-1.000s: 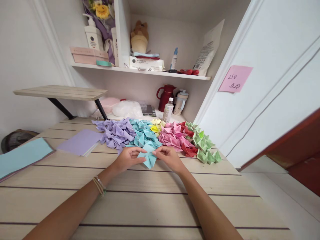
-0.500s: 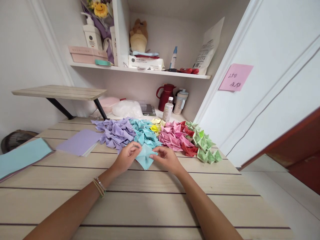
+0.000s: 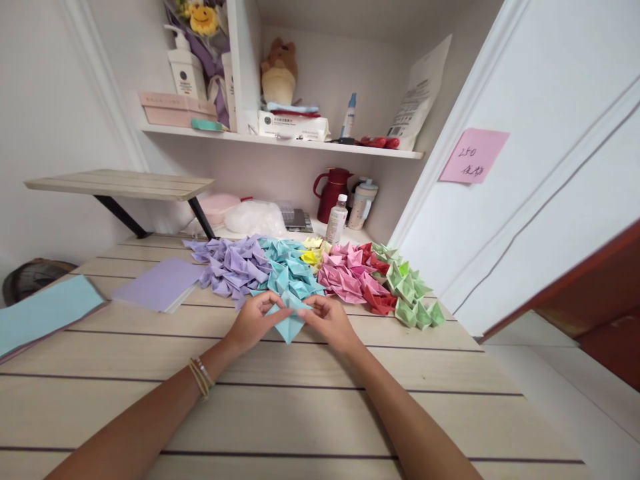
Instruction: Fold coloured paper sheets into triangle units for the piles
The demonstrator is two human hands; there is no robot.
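A folded light-blue origami paper (image 3: 289, 328) is held between my two hands just above the wooden tabletop. My left hand (image 3: 253, 320) grips its left side, the thumb lying across the paper near the middle. On the other side my right hand (image 3: 331, 323) pinches it, thumb and fingers closed on the right edge. The paper's lower corner points toward me. Right behind it lies a heap of blue folded paper boats (image 3: 295, 277), flanked by purple ones (image 3: 233, 263) on the left and pink ones (image 3: 345, 273) on the right.
Red (image 3: 380, 303) and green folded boats (image 3: 410, 290) lie farther right, small yellow ones (image 3: 313, 257) at the back. Purple sheets (image 3: 157, 283) and blue sheets (image 3: 47, 317) are at the left. A bottle (image 3: 337, 220) and a red jug (image 3: 331, 193) stand behind, below a white shelf (image 3: 240, 137).
My left thumb has moved inward across the paper, and my right thumb has also come nearer the middle. The paper now looks narrower and pressed together. The heaps are unchanged.
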